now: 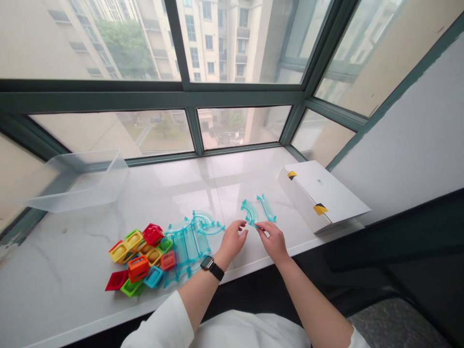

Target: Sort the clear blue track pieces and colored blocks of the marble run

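Here, a clear teal curved track piece (250, 213) pinched at its near end by the right hand (274, 241), the empty left hand (234, 240) just beside it, coloured blocks (139, 258) heaped left on a marble sill (54, 251), white box (321, 195) right

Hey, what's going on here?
A person is working at a white marble windowsill. Their right hand touches a curved translucent blue plastic track piece, with their open left hand beside it. Another such piece lies just beyond. To the left are a pile of similar track pieces, a heap of multicoloured plastic blocks and a clear plastic bin. A white cardboard box sits to the right.
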A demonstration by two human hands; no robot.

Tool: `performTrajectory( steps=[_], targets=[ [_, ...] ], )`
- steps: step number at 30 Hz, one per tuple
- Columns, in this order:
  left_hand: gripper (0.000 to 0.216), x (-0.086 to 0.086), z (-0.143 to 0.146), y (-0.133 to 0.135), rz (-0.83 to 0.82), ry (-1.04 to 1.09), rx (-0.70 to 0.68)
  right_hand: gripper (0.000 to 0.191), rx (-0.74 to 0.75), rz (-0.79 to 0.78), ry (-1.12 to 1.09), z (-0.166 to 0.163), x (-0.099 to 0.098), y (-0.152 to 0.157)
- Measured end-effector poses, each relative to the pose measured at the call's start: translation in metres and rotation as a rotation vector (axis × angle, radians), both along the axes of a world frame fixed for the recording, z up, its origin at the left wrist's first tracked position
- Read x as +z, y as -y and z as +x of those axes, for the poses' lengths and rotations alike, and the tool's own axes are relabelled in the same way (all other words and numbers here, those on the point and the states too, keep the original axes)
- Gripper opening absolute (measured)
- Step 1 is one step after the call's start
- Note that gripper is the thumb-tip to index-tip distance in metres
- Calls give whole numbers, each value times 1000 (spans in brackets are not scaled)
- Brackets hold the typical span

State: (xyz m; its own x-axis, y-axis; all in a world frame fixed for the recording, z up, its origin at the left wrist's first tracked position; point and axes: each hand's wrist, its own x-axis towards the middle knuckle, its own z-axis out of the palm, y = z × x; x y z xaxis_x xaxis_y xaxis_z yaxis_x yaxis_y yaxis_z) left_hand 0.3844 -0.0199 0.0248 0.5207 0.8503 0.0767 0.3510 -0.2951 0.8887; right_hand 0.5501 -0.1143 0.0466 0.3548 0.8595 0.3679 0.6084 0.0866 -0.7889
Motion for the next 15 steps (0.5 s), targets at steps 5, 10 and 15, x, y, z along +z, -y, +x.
performTrajectory(
  steps=[5,10,15],
  targets=[
    [33,-20,21,-15,87,44,160,25,-55,-3,40,17,-6,-22],
    [30,-27,34,-23,153,42,157,29,-79,-21,41,16,-27,-37],
    [25,-26,38,-25,171,-17,131,29,-82,25,3,10,-49,-41]
  ],
)
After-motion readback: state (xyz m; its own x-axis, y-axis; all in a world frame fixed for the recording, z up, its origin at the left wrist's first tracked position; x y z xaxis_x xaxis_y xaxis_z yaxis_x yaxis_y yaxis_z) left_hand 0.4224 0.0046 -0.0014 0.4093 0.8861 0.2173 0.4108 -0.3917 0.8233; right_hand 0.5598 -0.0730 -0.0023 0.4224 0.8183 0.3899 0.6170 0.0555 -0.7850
